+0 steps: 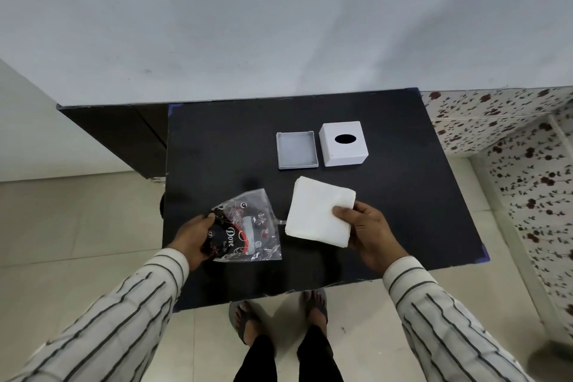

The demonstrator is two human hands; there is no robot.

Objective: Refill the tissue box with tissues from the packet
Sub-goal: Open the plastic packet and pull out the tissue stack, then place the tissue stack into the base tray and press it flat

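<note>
Head view: right hand (369, 232) hides tissue stack's (316, 211) corner.

On the bench (387, 211), the tissue box (344, 143) sits toward the far side, right of centre. Its tray-like base (297, 149) lies just beside it on the left, apart from it. Nearer the person, the stack of tissues (316, 211) is in front of both, held at its right edge by the right hand (370, 232). Left of the stack is the packet (248, 226), gripped at its left end by the left hand (193, 239) at the bench's left edge.
</note>
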